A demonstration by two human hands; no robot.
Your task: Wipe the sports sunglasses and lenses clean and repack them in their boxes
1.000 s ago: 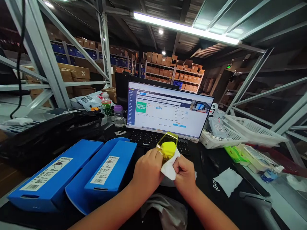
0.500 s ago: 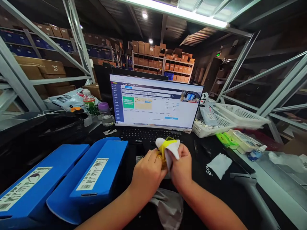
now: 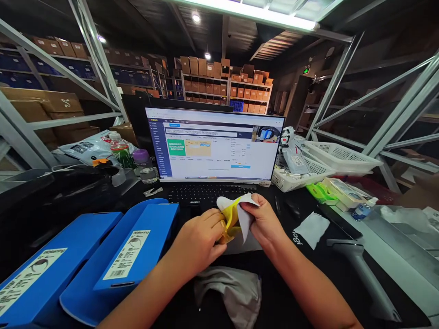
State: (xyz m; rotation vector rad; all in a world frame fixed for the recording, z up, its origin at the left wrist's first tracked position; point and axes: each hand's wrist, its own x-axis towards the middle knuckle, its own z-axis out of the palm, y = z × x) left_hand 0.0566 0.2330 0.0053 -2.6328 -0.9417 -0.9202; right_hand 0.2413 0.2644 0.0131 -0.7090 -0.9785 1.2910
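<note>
The yellow eyewear piece (image 3: pixel 229 220), which stood up above the fingers a second ago, now sits lower and is mostly covered by the white cloth (image 3: pixel 244 215), and both hands have dropped closer to the black desk (image 3: pixel 270 301).

The desk fills the lower half of the frame. At centre stands a lit screen (image 3: pixel 214 146) with a dark keyboard (image 3: pixel 211 194) below it. Two blue boxes (image 3: pixel 137 251) with white labels lie side by side at lower left, and a black bag (image 3: pixel 58 192) slumps behind them at mid left. A white basket (image 3: pixel 343 160) sits at mid right. A grey pouch (image 3: pixel 236 292) lies crumpled at bottom centre, between the forearms.

Just in front of the keyboard, the left hand (image 3: pixel 202 235) is curled around the yellow piece and grips its lower end. The right hand (image 3: pixel 264 219) pinches the cloth between thumb and fingers and presses it against the yellow piece's upper side. A small white wipe (image 3: pixel 312 228) lies flat on the desk, right of the hands.
</note>
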